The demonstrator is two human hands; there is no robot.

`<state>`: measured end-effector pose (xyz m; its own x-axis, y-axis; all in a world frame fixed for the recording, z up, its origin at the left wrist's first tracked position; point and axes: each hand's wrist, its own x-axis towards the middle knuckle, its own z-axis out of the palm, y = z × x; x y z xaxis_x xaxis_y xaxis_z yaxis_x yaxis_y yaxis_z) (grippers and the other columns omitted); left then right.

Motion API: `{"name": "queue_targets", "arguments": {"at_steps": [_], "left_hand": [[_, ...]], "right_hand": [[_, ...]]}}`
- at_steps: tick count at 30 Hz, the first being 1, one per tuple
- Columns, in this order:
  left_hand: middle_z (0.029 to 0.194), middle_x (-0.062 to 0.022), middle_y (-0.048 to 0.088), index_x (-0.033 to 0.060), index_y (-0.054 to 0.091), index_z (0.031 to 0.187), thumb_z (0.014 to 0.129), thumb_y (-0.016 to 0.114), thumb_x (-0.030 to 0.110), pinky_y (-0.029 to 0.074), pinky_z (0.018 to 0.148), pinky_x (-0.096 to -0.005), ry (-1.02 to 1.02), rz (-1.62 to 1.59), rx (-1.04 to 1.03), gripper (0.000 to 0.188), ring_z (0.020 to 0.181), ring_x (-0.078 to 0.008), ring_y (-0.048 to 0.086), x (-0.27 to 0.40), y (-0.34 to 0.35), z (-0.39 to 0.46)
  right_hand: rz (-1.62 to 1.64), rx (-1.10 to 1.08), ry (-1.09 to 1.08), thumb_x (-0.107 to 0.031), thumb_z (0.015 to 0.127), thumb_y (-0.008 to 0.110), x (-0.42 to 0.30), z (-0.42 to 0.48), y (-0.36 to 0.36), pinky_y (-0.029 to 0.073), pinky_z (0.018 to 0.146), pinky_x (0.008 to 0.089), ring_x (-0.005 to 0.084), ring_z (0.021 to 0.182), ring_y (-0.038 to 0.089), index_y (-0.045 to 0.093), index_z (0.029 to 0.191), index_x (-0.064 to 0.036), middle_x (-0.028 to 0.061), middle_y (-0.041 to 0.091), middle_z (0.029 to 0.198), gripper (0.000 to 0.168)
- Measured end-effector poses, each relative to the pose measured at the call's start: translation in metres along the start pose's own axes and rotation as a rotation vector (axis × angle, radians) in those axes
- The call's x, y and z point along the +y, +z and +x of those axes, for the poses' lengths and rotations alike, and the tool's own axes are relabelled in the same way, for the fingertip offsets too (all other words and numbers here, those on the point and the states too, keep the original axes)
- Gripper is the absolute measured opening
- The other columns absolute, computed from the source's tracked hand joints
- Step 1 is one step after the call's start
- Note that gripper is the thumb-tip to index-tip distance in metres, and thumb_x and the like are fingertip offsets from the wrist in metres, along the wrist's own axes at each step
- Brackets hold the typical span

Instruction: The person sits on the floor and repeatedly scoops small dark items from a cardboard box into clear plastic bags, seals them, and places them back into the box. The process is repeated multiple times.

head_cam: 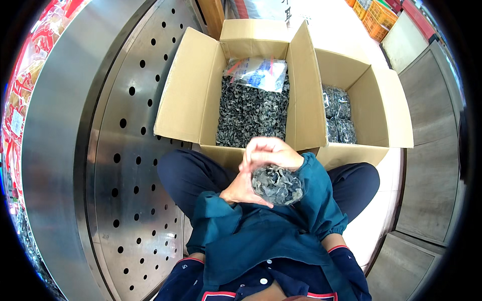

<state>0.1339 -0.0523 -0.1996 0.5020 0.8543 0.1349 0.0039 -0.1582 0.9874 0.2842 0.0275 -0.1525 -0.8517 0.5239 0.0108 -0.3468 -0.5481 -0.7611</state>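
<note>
A clear plastic bag of dried black fungus (278, 185) is held upright above my lap. My left hand (243, 189) clasps its side, thumb and fingers around the plastic. Above the bag, my right hand (273, 152) is slightly blurred, its fingers near the bag's upper edge; whether they pinch the plastic is unclear. Beyond my hands, an open cardboard box (184, 90) contains loose dried black fungus (252, 113), with flat printed plastic bags (260, 73) lying on top. A second open cardboard box (371, 101) to the right contains filled clear bags (340, 113).
A perforated stainless steel panel (145, 120) runs along my left side. Grey wood-look cabinet panels (429, 169) line the right. Orange plastic crates (378, 19) stand at the far right, and a white printed sack (260, 8) lies behind the larger box.
</note>
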Motion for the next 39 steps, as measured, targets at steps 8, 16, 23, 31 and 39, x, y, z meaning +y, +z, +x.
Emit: {"name": "queue_targets", "arguments": {"at_steps": [8,16,23,31,39], "left_hand": [[0.114,-0.0081,0.053,-0.001,0.041,0.121,0.053,0.087,0.013,0.04,0.094,-0.0313,-0.042,-0.209,0.538,0.083,0.106,-0.0162,0.051,-0.019,0.007,-0.013],[0.109,-0.0061,0.053,0.002,0.04,0.119,0.054,0.087,0.011,0.04,0.092,-0.0306,-0.014,-0.288,0.55,0.081,0.104,-0.0151,0.051,-0.01,0.012,-0.015],[0.109,-0.0071,0.055,0.0005,0.046,0.114,0.053,0.086,0.009,0.042,0.091,-0.0302,0.055,-0.149,0.557,0.074,0.101,-0.0152,0.053,0.0,0.012,-0.008],[0.115,-0.0098,0.055,0.001,0.046,0.119,0.06,0.081,0.004,0.041,0.092,-0.0298,0.055,-0.141,0.492,0.068,0.105,-0.0159,0.052,-0.002,0.012,-0.014],[0.129,-0.0131,0.046,-0.001,0.036,0.13,0.077,0.069,0.006,0.038,0.095,-0.0298,-0.011,-0.611,0.463,0.063,0.115,-0.0172,0.046,0.008,0.015,-0.023]], "right_hand": [[-0.354,0.487,-0.227,-0.026,0.093,0.044,0.02,-0.051,-0.002,0.038,0.095,0.0309,0.0189,0.105,0.054,0.053,0.111,0.001,0.0139,0.057,0.112,0.034],[-0.535,0.525,-0.427,0.001,0.086,0.053,0.031,-0.045,0.011,0.042,0.091,0.0307,0.0186,0.104,0.054,0.059,0.104,0.003,0.0123,0.055,0.111,0.019],[-0.266,0.746,-0.531,-0.001,0.089,0.05,0.039,-0.041,0.019,0.044,0.087,0.0302,0.0187,0.095,0.059,0.055,0.091,0.001,0.013,0.062,0.098,0.005],[-0.514,0.661,-0.344,-0.002,0.09,0.049,0.034,-0.05,0.017,0.044,0.089,0.03,0.0169,0.096,0.059,0.054,0.094,0.001,0.0145,0.063,0.098,0.007],[-0.156,0.818,-0.516,-0.01,0.092,0.05,0.051,-0.05,0.017,0.045,0.085,0.0295,0.0185,0.09,0.061,0.053,0.097,-0.001,0.0132,0.064,0.091,0.011]]}}
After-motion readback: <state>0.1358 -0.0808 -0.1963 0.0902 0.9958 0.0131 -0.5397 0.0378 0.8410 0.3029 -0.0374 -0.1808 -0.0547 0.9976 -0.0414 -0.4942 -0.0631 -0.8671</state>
